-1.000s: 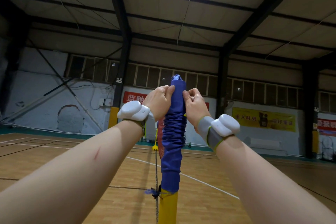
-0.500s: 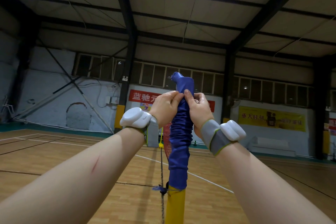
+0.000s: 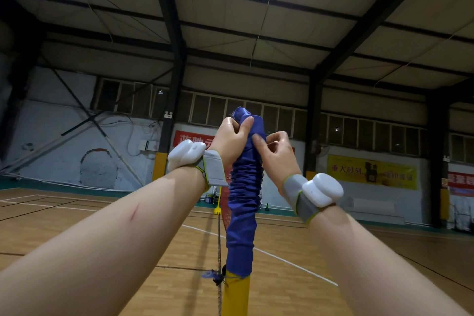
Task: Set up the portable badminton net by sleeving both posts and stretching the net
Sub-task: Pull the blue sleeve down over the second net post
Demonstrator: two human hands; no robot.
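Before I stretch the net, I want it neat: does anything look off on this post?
The blue sleeve is bunched in wrinkles below both hands, leaving the yellow post bare at the bottom.

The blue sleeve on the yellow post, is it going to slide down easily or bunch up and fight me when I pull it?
The blue sleeve looks like soft, floppy fabric: it is wrinkled into folds under both hands. It will probably bunch rather than glide, so working it down in sections seems wise. The yellow post looks rigid and should resist the pull.
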